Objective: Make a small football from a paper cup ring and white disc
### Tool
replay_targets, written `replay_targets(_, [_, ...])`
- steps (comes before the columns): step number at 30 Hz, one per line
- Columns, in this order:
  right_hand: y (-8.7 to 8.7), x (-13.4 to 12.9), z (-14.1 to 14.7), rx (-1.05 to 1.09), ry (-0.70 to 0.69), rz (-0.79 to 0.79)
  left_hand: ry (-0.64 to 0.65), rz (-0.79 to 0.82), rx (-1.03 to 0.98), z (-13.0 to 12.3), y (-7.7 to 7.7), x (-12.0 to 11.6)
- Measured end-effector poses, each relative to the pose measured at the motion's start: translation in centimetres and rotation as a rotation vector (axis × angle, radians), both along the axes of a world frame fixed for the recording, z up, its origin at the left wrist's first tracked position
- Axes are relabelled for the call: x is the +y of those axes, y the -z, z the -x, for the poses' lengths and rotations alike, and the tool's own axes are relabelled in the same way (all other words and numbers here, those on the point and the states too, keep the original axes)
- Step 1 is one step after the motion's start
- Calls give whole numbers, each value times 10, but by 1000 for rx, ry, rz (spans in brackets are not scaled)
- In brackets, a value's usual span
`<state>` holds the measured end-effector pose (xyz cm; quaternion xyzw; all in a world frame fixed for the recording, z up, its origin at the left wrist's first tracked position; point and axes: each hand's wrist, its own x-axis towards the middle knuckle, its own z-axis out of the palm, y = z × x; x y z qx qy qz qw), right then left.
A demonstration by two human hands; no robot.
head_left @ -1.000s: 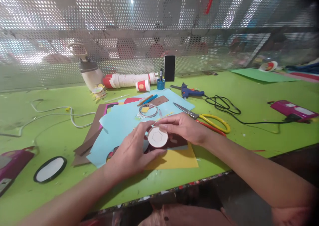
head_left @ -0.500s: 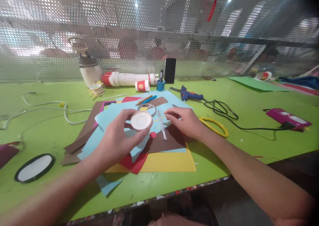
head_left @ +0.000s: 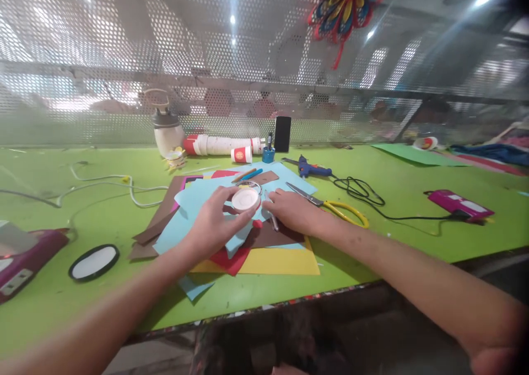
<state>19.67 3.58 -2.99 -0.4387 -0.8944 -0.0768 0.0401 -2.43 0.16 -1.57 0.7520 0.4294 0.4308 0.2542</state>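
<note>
My left hand (head_left: 219,215) holds a white paper cup (head_left: 245,199) by its sides, thumb and fingers around it, with its round base facing me. Just right of the cup, my right hand (head_left: 289,209) has its fingers bent down and closed on a clear pen (head_left: 274,222), whose middle they partly hide. Under both hands lies a pile of coloured paper, with light blue sheets (head_left: 185,226), a brown sheet (head_left: 285,234) and a yellow sheet (head_left: 273,260). Behind the cup a clear ring-shaped roll (head_left: 253,185) is partly covered. Scissors with yellow handles (head_left: 347,212) lie by my right wrist.
A blue glue gun (head_left: 312,167) lies behind the scissors, its black cord running to a purple power strip (head_left: 458,205). At the back stand a bottle (head_left: 167,135), a red-and-white cup (head_left: 242,155) and a blue pen pot (head_left: 268,155). A black-rimmed oval (head_left: 94,262) is at left.
My right hand has moved left and down onto the pen, and its fingers have closed. The cup stays in my left hand. The view has shifted, showing more at left and above.
</note>
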Motion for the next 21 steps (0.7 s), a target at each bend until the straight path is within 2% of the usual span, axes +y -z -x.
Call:
replay_targets(5, [-8, 6, -4, 94, 35, 22, 92, -72, 98, -1, 9, -2])
replay_targets(12, [-14, 6, -37, 664, 281, -29, 96, -116, 216, -6, 5, -7])
replay_targets(14, [-11, 8, -41, 830, 312, 33, 158, -127, 303, -14, 1, -14])
replay_targets(16, [-7, 10, -40, 978, 314, 115, 202, -162, 518, -24, -2, -21])
replay_targets(19, [-3, 11, -35, 1165, 282, 237, 167, -135, 726, -39, -4, -26])
replay_targets(21, [-3, 7, -32, 1266, 248, 317, 128, -121, 791, -45, -2, -24])
